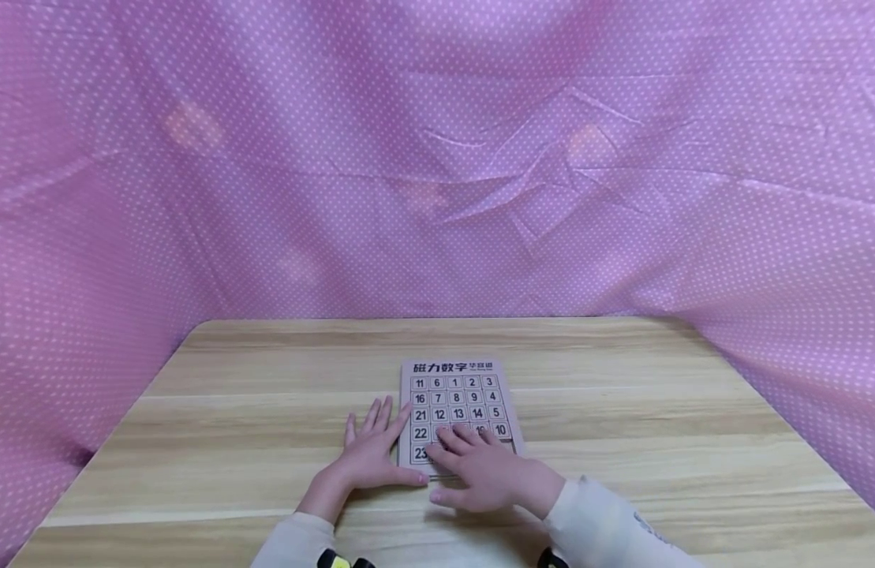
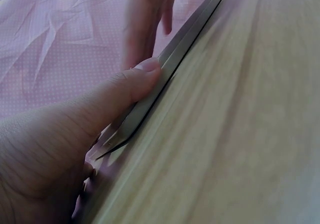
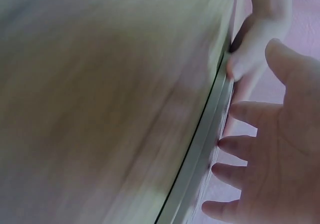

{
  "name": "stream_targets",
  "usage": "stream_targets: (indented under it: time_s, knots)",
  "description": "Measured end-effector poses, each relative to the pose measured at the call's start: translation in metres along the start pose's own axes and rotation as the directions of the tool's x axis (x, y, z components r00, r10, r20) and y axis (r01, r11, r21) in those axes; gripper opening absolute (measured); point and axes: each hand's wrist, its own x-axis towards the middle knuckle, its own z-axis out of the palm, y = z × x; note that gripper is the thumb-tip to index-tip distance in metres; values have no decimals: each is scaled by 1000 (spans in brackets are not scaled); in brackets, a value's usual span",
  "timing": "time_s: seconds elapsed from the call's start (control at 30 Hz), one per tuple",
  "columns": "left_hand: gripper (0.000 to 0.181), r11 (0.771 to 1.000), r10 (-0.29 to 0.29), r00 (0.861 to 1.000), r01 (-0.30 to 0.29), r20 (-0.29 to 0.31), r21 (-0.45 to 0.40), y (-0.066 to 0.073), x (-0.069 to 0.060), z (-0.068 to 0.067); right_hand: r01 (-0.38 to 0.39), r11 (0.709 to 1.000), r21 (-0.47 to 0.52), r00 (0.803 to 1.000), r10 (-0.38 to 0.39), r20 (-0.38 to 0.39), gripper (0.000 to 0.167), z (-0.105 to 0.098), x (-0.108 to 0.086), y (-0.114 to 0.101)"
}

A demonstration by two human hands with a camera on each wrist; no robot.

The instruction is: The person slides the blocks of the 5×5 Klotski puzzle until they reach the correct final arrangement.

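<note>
A number sliding puzzle (image 1: 405, 430) lies flat on the table, its square numbered tiles in a grid under a printed heading. My left hand (image 1: 369, 460) is spread at its lower left corner, the index fingertip by the left side and the thumb at the near edge. The left wrist view has that thumb (image 2: 142, 77) against the puzzle's side. Over the lower tiles reaches my right hand (image 1: 483, 469), fingers extended and hiding several numbers. In the right wrist view its fingertips (image 3: 227, 146) are close to the tile face; whether all touch is unclear.
The light wood table (image 1: 267, 371) extends on both sides of the puzzle. A pink dotted cloth (image 1: 437, 197) hangs behind and beside it. Pale sleeves (image 1: 593, 521) and dark wrist straps show at the bottom of the head view.
</note>
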Motion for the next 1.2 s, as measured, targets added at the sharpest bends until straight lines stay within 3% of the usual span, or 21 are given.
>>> stream_targets:
  time_s: [0.33, 0.9, 1.07, 1.2]
  knots:
    - [111, 1000, -2, 1000, 2, 0, 0, 0, -1, -2, 27, 999, -25, 999, -26, 27, 63, 1, 9, -11]
    - [110, 1000, 1, 1000, -1, 3, 0, -2, 0, 1, 15, 1000, 3, 1000, -15, -11, 60, 2, -10, 5]
    - [111, 1000, -3, 1000, 3, 1, 0, -2, 1, 2, 21, 1000, 10, 1000, -21, -23, 61, -1, -2, 5]
    - [112, 1000, 0, 1000, 0, 4, 10, -2, 2, 1, -17, 998, 53, 999, 19, -28, 63, -7, 12, 9]
